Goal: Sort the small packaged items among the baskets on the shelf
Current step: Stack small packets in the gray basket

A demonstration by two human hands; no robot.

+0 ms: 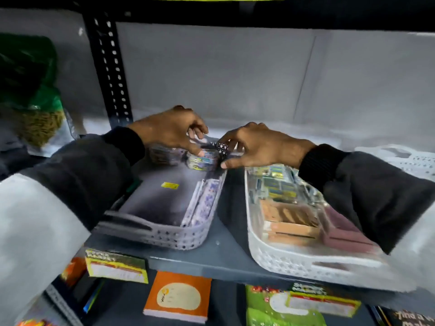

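At frame centre, a small packet (204, 159) is pinched by the left hand (173, 130) and a dark speckled packet (221, 148) by the right hand (256, 145) over the grey basket (164, 234), so placing is judged next.

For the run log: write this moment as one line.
left hand: on small packets | right hand: pinching dark dotted packet | place: far end of grey basket | white basket: stocked

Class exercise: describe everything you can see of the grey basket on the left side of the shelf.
The grey basket looks like plastic, a shallow, rounded rectangle whose low walls are pierced with small holes. It sits flat on the dark shelf, apart from the white basket. Its floor is mostly bare except a small yellow label; small packets cluster at its far end, where the left hand and right hand work.
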